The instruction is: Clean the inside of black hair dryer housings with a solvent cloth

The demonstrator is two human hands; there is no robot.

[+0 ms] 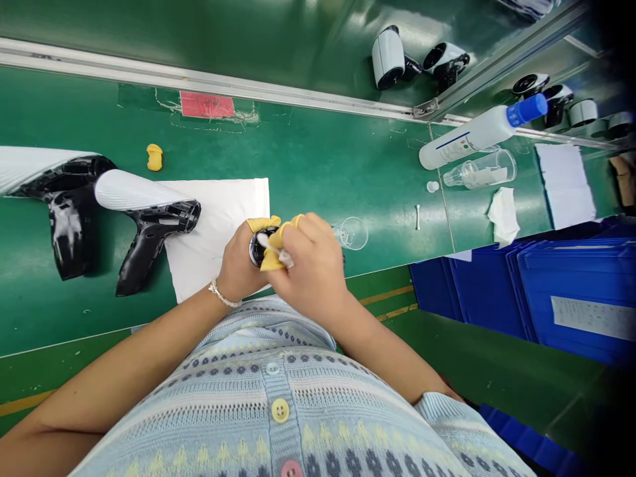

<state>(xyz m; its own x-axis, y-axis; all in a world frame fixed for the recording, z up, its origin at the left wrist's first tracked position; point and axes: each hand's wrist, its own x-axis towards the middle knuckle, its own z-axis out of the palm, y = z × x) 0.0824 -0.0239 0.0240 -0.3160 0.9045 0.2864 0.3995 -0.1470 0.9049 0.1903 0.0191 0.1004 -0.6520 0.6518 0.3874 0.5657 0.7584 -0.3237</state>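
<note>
My left hand (239, 265) is closed around a small round black part (258, 246), held over the near edge of the green bench. My right hand (311, 265), with yellow finger cots on its fingertips, pinches a small white wipe (271, 242) against the part's face. A white sheet (218, 225) lies on the bench just behind my left hand. On its left end rests a hair dryer (144, 222) with a white barrel and black handle.
A second dryer (54, 192) lies at far left, with a loose yellow finger cot (154, 158) behind it. A small clear cup (354, 233), a swab (418, 216), a white bottle with blue cap (477, 136), a clear tumbler (484, 172) and blue bins (556, 291) are to the right. More dryers (392, 56) sit beyond the rail.
</note>
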